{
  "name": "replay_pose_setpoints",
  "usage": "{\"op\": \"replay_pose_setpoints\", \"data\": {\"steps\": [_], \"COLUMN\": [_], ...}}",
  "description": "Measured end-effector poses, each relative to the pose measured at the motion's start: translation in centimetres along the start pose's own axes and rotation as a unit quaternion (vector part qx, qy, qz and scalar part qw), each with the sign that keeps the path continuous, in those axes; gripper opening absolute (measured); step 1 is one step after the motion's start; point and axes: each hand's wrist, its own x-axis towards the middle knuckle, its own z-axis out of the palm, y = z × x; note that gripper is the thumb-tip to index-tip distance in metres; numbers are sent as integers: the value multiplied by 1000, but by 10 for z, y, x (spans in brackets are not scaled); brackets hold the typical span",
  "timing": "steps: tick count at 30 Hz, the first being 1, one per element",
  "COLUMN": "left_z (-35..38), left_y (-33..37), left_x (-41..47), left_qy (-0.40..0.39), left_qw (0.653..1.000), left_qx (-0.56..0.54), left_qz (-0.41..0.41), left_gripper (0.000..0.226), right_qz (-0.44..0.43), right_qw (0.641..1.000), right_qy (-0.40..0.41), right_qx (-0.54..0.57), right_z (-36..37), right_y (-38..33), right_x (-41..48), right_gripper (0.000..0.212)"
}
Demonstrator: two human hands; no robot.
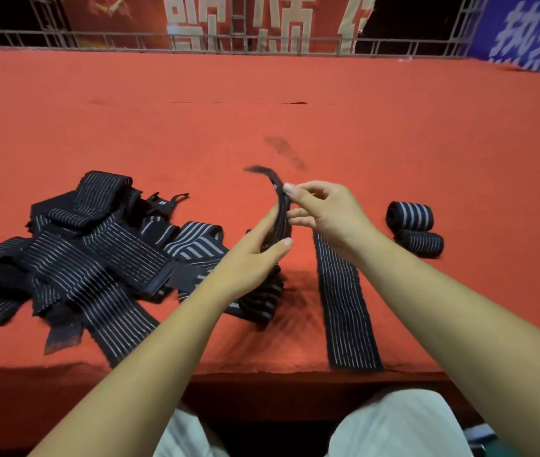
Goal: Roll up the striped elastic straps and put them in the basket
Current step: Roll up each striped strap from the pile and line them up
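Note:
A long black strap with thin white stripes lies on the red table, running from the front edge up to my hands. Its upper end is lifted off the cloth. My right hand pinches that end between thumb and fingers, and the tip curls away, blurred. My left hand holds the same strap just below, fingers around it. A heap of unrolled striped straps lies to the left. Two rolled straps rest side by side at the right. No basket is in view.
The red cloth table stretches far back to a metal railing with red and blue banners behind it. The front edge of the table runs just above my knees. A dark smudge marks the cloth beyond my hands.

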Motion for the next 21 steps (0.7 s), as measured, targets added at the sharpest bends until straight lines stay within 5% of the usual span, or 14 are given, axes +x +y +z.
{"op": "replay_pose_setpoints", "data": {"steps": [3,6,9,11,13,18,21], "left_z": [7,8,5,3,3,-1,-4], "left_y": [7,7,-4,-12,-16,-25,-24], "left_x": [7,10,14,15,15,10,8], "left_qy": [-14,12,60,34,-20,-31,-110], "left_qw": [999,1000,997,995,996,982,983], "left_qx": [39,-2,-45,-56,-40,-162,-99], "left_qz": [-33,-6,-32,-71,-74,-90,-108], "left_gripper": [53,43,62,70,47,27,32], "right_qz": [-6,-18,17,49,76,99,114], "right_qw": [999,1000,999,997,995,993,988], "right_qy": [-40,10,23,-15,-37,32,71], "right_qx": [-30,-9,28,54,57,63,72], "right_z": [-3,-10,-20,-26,-31,-58,-77], "right_y": [0,0,-6,-11,-15,-22,-23], "right_x": [-1,-1,-3,-3,-2,8,14], "right_gripper": [27,13,18,20,21,14,4]}}
